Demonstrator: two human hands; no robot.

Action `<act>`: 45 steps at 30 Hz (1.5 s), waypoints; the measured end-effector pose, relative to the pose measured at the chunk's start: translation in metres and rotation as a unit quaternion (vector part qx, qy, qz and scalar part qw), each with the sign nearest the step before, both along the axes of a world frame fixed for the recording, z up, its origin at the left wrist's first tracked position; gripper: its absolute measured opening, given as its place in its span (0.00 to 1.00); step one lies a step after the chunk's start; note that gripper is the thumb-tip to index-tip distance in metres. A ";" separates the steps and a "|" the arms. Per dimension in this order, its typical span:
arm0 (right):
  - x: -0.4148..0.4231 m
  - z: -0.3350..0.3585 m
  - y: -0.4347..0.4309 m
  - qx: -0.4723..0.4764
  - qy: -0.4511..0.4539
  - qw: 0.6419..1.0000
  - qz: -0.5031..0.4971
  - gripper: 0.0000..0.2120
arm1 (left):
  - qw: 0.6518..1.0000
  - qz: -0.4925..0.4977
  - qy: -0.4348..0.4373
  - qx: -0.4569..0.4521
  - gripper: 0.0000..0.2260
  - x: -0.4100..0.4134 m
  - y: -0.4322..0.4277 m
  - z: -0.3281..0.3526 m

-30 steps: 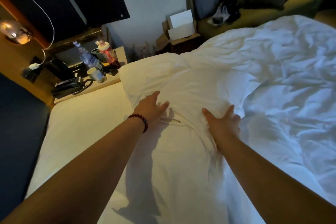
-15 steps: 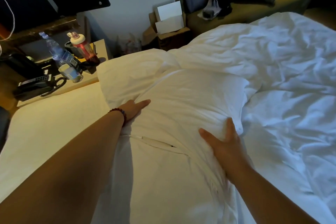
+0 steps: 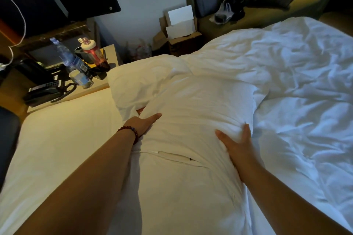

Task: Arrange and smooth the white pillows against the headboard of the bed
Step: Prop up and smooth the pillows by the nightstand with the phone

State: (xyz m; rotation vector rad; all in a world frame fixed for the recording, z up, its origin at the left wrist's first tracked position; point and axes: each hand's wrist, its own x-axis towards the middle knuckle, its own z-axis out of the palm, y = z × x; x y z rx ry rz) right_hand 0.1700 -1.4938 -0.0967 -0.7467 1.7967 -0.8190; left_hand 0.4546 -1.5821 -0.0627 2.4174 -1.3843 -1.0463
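**Mia:** What can you see from the head view?

**Ben:** 2 white pillows on the bed. The front pillow [image 3: 191, 112] is in the middle. The back pillow [image 3: 137, 84] is behind it on the left. They touch. The back one is crumpled, and it sits near the tabletop [image 3: 104, 89] with the water bottle [image 3: 73, 60].

**Mia:** What are the hands doing?

**Ben:** Each hand is on one side of the front pillow. The left hand [image 3: 142, 124] has its thumb flat on top. Its fingers go down into the gap between the 2 pillows, so I cannot tell if they curl. The right hand [image 3: 236, 146] is spread out. Its fingers [image 3: 246, 132] are nearly straight and push into the pillow's side. The cloth puffs up there.

**Mia:** So is the job done?

**Ben:** No, I think it is about the middle. The front pillow is plump and its top is mostly smooth. But its zip [image 3: 175, 157] end gapes a bit. The back pillow is full of folds too.

**Mia:** Are they against the headboard?

**Ben:** I cannot tell where the headboard is. The pillows look like they lie out on the sheet [image 3: 63, 149]. I guess they need moving into place, then patting flat.

**Mia:** And the rest of the bed?

**Ben:** The blanket [image 3: 298, 86] on the right is very wrinkled and touches the front pillow.
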 end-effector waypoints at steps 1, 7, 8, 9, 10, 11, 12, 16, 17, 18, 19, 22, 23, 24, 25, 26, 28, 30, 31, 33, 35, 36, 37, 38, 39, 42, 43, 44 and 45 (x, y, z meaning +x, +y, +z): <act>-0.001 0.002 0.004 -0.009 -0.002 1.000 0.004 0.53 | 1.000 0.009 -0.004 -0.007 0.31 -0.001 0.006 0.007; -0.016 0.027 0.024 0.012 -0.115 0.991 0.063 0.68 | 0.992 0.084 -0.013 -0.098 0.30 0.005 0.085 0.054; -0.015 0.030 0.029 0.009 -0.122 0.989 0.080 0.68 | 0.987 0.108 -0.014 -0.122 0.29 0.011 0.108 0.059; -0.012 0.035 0.037 0.001 -0.123 0.987 0.104 0.65 | 0.980 0.135 -0.014 -0.144 0.30 0.017 0.134 0.064; -0.007 0.042 0.046 -0.007 -0.126 0.984 0.129 0.63 | 0.973 0.163 -0.014 -0.160 0.31 0.024 0.162 0.070; 0.001 0.050 0.055 -0.018 -0.127 0.979 0.156 0.63 | 0.966 0.190 -0.018 -0.174 0.31 0.029 0.191 0.077; 0.008 0.060 0.064 -0.031 -0.125 0.974 0.186 0.64 | 0.957 0.217 -0.025 -0.190 0.31 0.034 0.221 0.085; 0.043 0.104 0.098 -0.119 -0.112 0.938 0.305 0.62 | 0.911 0.322 -0.044 -0.254 0.34 0.045 0.336 0.121; 0.052 0.116 0.108 -0.142 -0.106 0.926 0.333 0.62 | 0.900 0.349 -0.051 -0.255 0.34 0.045 0.364 0.131; 0.061 0.126 0.119 -0.156 -0.096 0.914 0.361 0.62 | 0.891 0.369 -0.060 -0.259 0.35 0.045 0.391 0.139; 0.069 0.134 0.132 -0.173 -0.091 0.901 0.387 0.62 | 0.881 0.388 -0.071 -0.261 0.39 0.043 0.418 0.146; 0.087 0.146 0.174 -0.211 -0.109 0.862 0.447 0.61 | 0.850 0.437 -0.112 -0.271 0.48 0.031 0.499 0.161; 0.093 0.147 0.190 -0.218 -0.117 0.850 0.465 0.60 | 0.839 0.456 -0.128 -0.267 0.49 0.026 0.524 0.164; 0.098 0.147 0.206 -0.223 -0.122 0.838 0.482 0.59 | 0.829 0.474 -0.140 -0.263 0.48 0.020 0.550 0.167; 0.102 0.147 0.223 -0.224 -0.124 0.829 0.496 0.59 | 0.819 0.490 -0.151 -0.258 0.48 0.015 0.574 0.169; 0.107 0.145 0.239 -0.225 -0.128 0.821 0.510 0.59 | 0.808 0.507 -0.157 -0.257 0.47 0.008 0.596 0.173; 0.117 0.144 0.269 -0.226 -0.135 0.805 0.532 0.59 | 0.790 0.532 -0.161 -0.258 0.45 -0.004 0.636 0.175; 0.127 0.146 0.294 -0.228 -0.139 0.793 0.548 0.59 | 0.775 0.555 -0.152 -0.262 0.42 -0.015 0.670 0.176; 0.131 0.148 0.306 -0.231 -0.140 0.787 0.555 0.59 | 0.769 0.560 -0.148 -0.272 0.40 -0.018 0.686 0.174; 0.139 0.154 0.326 -0.238 -0.134 0.777 0.567 0.59 | 0.756 0.570 -0.134 -0.294 0.36 -0.022 0.711 0.169; 0.148 0.158 0.342 -0.244 -0.124 0.772 0.574 0.58 | 0.743 0.581 -0.114 -0.312 0.26 -0.016 0.732 0.162; 0.153 0.160 0.350 -0.246 -0.121 0.771 0.575 0.58 | 0.742 0.581 -0.111 -0.315 0.23 -0.012 0.739 0.161; 0.158 0.160 0.360 -0.247 -0.121 0.772 0.573 0.57 | 0.746 0.578 -0.109 -0.314 0.24 -0.004 0.747 0.159; 0.163 0.158 0.371 -0.249 -0.125 0.776 0.566 0.57 | 0.749 0.574 -0.109 -0.312 0.27 0.008 0.755 0.158; 0.169 0.156 0.381 -0.249 -0.129 0.783 0.556 0.57 | 0.754 0.573 -0.113 -0.302 0.30 0.021 0.763 0.157; 0.185 0.144 0.418 -0.245 -0.134 0.809 0.517 0.55 | 0.764 0.569 -0.124 -0.277 0.34 0.065 0.786 0.160; 0.190 0.140 0.429 -0.244 -0.132 0.816 0.507 0.54 | 0.768 0.562 -0.125 -0.279 0.33 0.078 0.792 0.163; 0.194 0.137 0.439 -0.241 -0.128 0.823 0.498 0.54 | 0.775 0.551 -0.125 -0.283 0.31 0.088 0.797 0.165; 0.198 0.135 0.448 -0.237 -0.127 0.830 0.489 0.54 | 0.783 0.537 -0.122 -0.288 0.31 0.098 0.801 0.165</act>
